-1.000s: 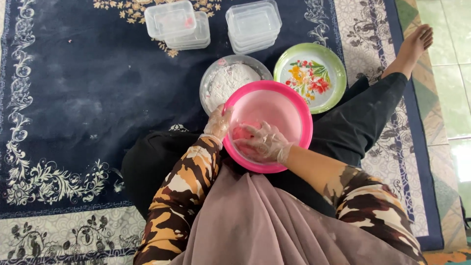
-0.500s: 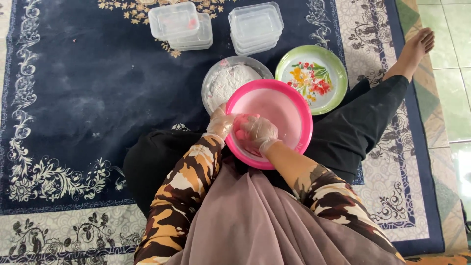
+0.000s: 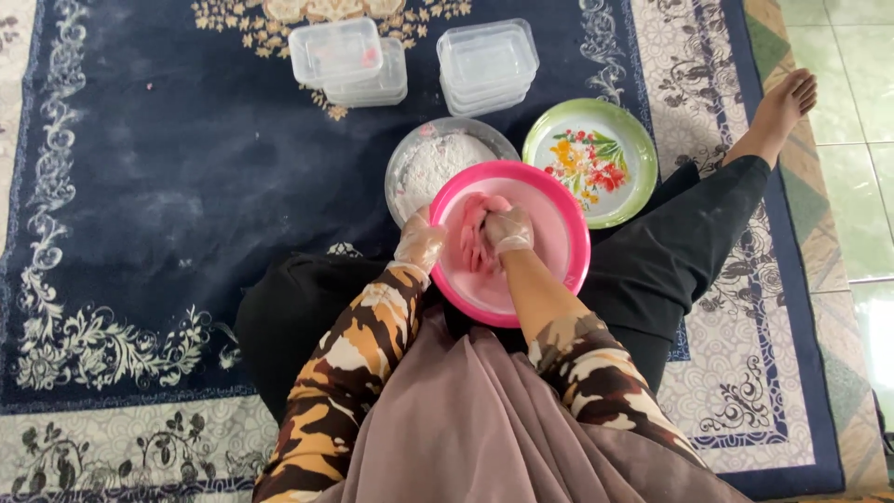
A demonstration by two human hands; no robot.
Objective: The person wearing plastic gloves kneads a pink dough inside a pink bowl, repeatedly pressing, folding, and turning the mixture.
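The right hand [image 3: 507, 231], in a thin clear glove, presses down with its fingers curled around a lump of pink dough [image 3: 480, 233] inside a pink bowl [image 3: 559, 233]. The left hand [image 3: 421, 244], gloved the same way, is closed over the bowl's left rim, seemingly to keep it from sliding while the other hand kneads. The bowl rests on the person's lap, tilted a little towards them, which puts the dough within easy reach of both arms.

Just beyond the bowl, touching its far rim, a metal bowl [image 3: 410, 168] of white flour sits on a dark blue carpet [image 3: 168, 186]. To its right lies an empty green plate [image 3: 633, 140] with a flower pattern. Further on, near the carpet's far edge, stand two stacks of clear plastic boxes [image 3: 489, 61], one on the left [image 3: 345, 56] and one on the right. The person's bare foot [image 3: 778, 112] stretches to the carpet's right border.

Compared with a second ago, the right hand has shifted from the bowl's near side, fingers spread, to its left part, now gathered tight on the dough; the left hand stays on the rim
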